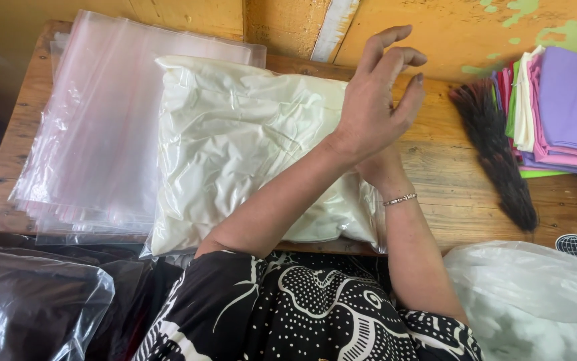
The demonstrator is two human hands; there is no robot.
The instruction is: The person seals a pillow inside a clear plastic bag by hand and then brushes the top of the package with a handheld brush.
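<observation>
Behind raised left hand (375, 100), right hand (383, 167) mostly hidden, cream bagged cloth (235, 147) beneath

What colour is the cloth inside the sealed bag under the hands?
Cream, off-white: the packed cloth shows through its clear plastic bag, seen best in the head view, the only one.

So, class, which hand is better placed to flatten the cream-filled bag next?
Probably the left hand: its forearm lies across the cream-filled bag, fingers open above it. The right hand is mostly hidden beneath the left.
</observation>
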